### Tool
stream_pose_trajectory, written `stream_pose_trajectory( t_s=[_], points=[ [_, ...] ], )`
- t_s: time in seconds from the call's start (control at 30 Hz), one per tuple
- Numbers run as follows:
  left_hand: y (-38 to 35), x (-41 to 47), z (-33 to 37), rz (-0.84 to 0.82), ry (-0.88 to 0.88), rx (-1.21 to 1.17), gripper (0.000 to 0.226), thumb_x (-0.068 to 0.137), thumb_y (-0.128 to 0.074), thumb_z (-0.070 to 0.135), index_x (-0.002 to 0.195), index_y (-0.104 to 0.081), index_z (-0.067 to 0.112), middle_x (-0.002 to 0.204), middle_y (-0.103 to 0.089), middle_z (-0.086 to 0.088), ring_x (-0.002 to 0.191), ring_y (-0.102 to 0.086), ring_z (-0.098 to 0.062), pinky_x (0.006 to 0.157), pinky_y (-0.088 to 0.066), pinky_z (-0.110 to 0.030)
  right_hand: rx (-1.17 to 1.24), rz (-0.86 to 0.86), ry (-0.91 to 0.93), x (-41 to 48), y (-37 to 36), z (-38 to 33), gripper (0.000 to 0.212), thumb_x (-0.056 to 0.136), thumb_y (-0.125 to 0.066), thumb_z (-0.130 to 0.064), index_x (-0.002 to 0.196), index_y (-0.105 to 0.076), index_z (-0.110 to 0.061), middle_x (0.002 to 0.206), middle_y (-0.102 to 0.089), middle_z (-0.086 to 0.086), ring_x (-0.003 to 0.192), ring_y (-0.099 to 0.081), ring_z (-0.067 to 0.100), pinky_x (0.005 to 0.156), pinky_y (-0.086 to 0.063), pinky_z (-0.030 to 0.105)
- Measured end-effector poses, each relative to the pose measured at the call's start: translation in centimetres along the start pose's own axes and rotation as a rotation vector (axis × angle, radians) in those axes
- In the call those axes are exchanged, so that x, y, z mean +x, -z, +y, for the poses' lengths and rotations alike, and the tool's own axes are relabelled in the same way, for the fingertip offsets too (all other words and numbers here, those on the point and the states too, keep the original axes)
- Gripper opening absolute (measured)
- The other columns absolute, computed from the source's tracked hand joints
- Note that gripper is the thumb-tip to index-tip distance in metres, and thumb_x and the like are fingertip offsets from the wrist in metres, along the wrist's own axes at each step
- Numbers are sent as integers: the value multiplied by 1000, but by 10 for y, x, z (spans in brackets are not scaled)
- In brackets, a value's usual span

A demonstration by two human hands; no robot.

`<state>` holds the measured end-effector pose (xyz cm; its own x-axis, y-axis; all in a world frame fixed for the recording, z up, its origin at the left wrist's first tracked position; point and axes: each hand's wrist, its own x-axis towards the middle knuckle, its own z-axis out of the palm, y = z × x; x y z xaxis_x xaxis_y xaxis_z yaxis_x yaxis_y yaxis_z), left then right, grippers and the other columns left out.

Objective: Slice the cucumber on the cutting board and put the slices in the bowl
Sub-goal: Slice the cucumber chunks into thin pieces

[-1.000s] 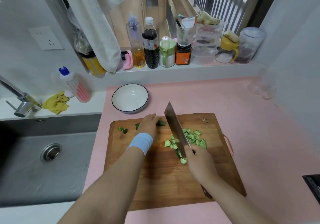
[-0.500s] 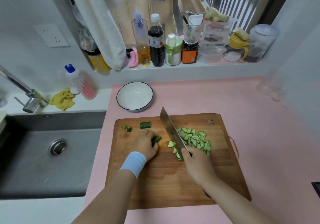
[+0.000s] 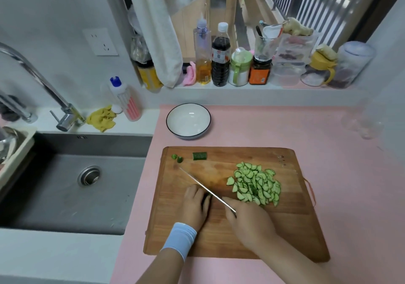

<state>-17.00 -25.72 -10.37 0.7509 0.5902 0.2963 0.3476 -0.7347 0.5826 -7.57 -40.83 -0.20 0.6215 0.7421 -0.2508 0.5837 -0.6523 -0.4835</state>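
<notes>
A wooden cutting board (image 3: 295, 222) lies on the pink counter. My left hand (image 3: 194, 207), with a blue wristband, holds a short dark cucumber piece (image 3: 206, 200) against the board near its front left. My right hand (image 3: 248, 222) grips the handle of a cleaver (image 3: 203, 187), whose blade stands edge-on right beside the left fingers. A heap of pale green cucumber slices (image 3: 255, 184) lies on the board's right half. A cucumber end (image 3: 199, 155) and two small bits (image 3: 177, 158) sit at the far left of the board. The white bowl (image 3: 188, 120) stands behind the board with nothing in it.
A steel sink (image 3: 72, 185) with a tap (image 3: 43, 86) lies to the left. Bottles and jars (image 3: 221, 55) line the sill behind. A yellow cloth (image 3: 102, 119) and a dish-soap bottle (image 3: 126, 99) sit by the tap. Glassware (image 3: 363, 125) stands at the far right.
My left hand carried a cucumber piece from the board's far edge to its front left. The cleaver followed it left and lowered, leaving the slice heap to its right.
</notes>
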Motion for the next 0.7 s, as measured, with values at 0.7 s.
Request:
stream_pose_trajectory(
  t_s=[0.7],
  points=[
    [-5, 0, -11, 35, -105, -64, 17, 81, -70, 3, 98, -69, 9, 96, -66, -4, 89, -57, -19, 82, -50, -26, -90, -65, -25, -18, 1, 5, 44, 104, -39, -40, 148, -42, -44, 100, -73, -5, 94, -66, 16, 80, -49, 31]
  ],
)
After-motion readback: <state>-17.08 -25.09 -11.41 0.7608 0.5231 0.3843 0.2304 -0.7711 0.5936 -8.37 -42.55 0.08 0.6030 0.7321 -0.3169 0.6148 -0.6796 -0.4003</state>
